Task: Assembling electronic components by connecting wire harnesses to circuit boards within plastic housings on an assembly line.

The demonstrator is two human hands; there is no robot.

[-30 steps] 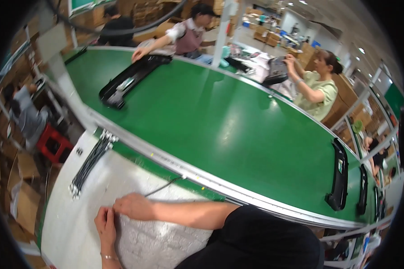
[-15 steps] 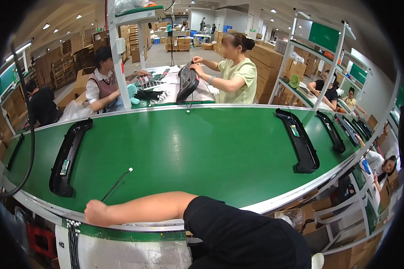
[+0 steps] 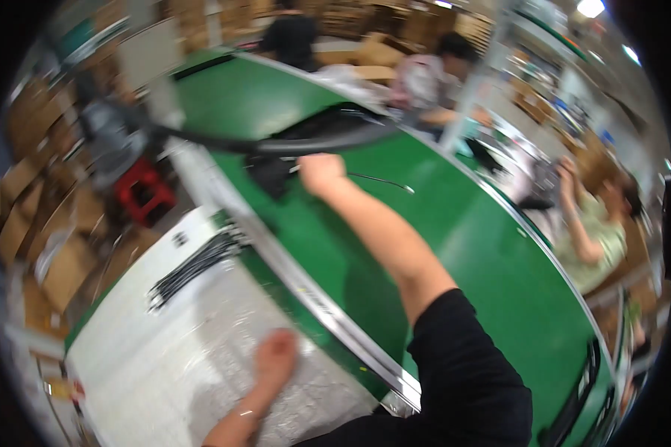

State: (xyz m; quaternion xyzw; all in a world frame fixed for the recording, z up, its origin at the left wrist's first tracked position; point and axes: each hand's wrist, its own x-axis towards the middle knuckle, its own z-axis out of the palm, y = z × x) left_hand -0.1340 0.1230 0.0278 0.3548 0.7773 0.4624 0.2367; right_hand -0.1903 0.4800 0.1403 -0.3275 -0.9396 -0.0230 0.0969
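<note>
My right hand [image 3: 322, 175], in a black short sleeve, reaches over the green conveyor belt [image 3: 380, 253]. Its fingers are closed on a thin black cable [image 3: 373, 178], whose white connector end sticks out to the right. Right by that hand lies a long black plastic housing [image 3: 335, 119]; blur hides whether they touch. A thick black hose [image 3: 276, 146] passes in front of the housing and covers part of it. My left hand [image 3: 277, 356] is above the pale, plastic-covered worktop [image 3: 224, 350], its fingers smeared by motion. Near it lies a bundle of black cables [image 3: 194, 270] with white connectors.
A metal rail [image 3: 313, 298] separates worktop and belt. More black housings [image 3: 578, 395] lie at the belt's right end, and a dark strip [image 3: 205, 65] at its far left. A red stool [image 3: 145, 190] stands left among cardboard boxes. Across the belt a co-worker [image 3: 596, 231] handles a black part.
The view has swung left and blurred. My right hand has carried the cable over to the near end of the left housing. My left hand has come into view above the worktop.
</note>
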